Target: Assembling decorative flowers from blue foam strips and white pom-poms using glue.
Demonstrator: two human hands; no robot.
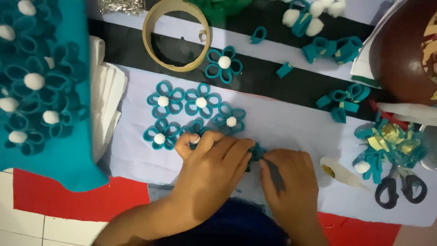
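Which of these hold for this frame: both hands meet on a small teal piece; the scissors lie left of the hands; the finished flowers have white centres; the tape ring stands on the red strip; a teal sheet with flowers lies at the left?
1. Both hands meet on a small teal piece. True: the left hand and the right hand pinch a teal felt piece between them.
2. The scissors lie left of the hands. False: the scissors lie to the right.
3. The finished flowers have white centres. True, as on this flower.
4. The tape ring stands on the red strip. False: the tape ring lies on the black stripe at the top.
5. A teal sheet with flowers lies at the left. True: teal sheet.
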